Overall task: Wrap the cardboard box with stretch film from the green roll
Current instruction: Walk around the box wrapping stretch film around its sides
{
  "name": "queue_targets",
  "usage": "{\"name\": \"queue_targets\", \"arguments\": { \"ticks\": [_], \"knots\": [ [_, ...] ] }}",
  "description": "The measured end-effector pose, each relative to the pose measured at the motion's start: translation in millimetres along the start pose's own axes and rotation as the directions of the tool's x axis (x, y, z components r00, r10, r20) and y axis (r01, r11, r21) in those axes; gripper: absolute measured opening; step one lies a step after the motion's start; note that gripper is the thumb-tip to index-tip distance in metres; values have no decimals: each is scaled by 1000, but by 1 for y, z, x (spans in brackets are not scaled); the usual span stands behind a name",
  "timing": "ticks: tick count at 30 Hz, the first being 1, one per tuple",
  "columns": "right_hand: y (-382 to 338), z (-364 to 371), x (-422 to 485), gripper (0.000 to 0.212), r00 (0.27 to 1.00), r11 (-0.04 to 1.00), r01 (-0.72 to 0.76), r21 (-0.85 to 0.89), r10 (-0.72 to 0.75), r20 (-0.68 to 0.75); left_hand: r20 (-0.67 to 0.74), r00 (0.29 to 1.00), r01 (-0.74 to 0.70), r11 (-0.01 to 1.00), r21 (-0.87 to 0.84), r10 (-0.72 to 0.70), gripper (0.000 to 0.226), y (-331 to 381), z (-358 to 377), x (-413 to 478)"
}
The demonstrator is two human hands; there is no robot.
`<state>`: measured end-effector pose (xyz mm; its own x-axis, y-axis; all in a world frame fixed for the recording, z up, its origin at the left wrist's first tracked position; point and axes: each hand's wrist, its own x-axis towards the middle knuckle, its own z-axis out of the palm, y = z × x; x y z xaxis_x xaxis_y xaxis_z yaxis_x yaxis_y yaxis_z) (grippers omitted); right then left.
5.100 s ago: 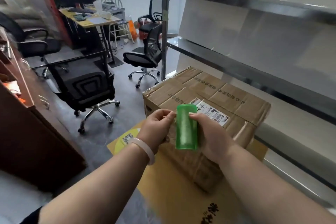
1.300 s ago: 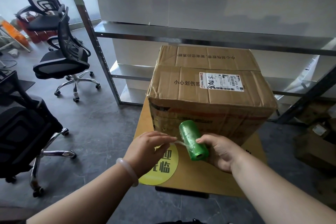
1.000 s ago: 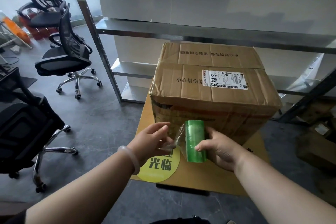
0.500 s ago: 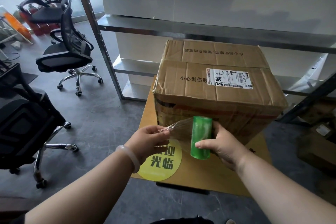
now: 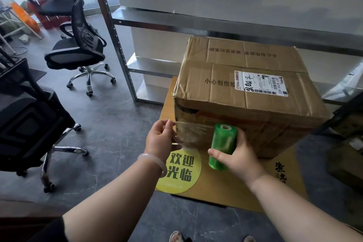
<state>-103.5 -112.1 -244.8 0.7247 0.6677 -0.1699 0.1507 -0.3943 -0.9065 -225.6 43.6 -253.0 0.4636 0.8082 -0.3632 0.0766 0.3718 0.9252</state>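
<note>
A large brown cardboard box (image 5: 245, 92) with a white shipping label stands on a flat yellow-brown cardboard sheet (image 5: 231, 186) on the floor. My right hand (image 5: 238, 158) grips the green roll (image 5: 223, 146) of stretch film, held upright against the box's near face. My left hand (image 5: 162, 139) pinches the free end of the clear film (image 5: 191, 133) at the box's near left corner. The film is stretched between the two hands across the lower front of the box.
A metal shelving rack (image 5: 121, 49) stands right behind the box. Two black office chairs (image 5: 78, 45) stand on the grey floor to the left, one of them (image 5: 25, 124) close by. More boxes (image 5: 349, 143) sit at the right. My feet show at the bottom edge.
The roll has turned upright and moved up against the box's front. My left hand pulled the film end out to the left corner, so a wider strip is unrolled.
</note>
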Motion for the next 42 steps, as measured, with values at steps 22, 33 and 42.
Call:
{"name": "queue_targets", "arguments": {
  "ticks": [22, 33, 42],
  "knots": [
    [18, 28, 15, 77, 898, 949, 288, -131, -315, -308, -53, 997, -47, 995, 85, 51, 32, -27, 13, 62],
    [25, 29, 19, 75, 905, 938, 334, -94, -347, -247, -136, 987, 55, 970, -238, -90, 13, -13, 13, 36],
    [28, 27, 21, 76, 904, 933, 350, -86, -360, -228, 64, 960, -267, 816, 512, 274, 71, -52, 38, -1]
  ]
}}
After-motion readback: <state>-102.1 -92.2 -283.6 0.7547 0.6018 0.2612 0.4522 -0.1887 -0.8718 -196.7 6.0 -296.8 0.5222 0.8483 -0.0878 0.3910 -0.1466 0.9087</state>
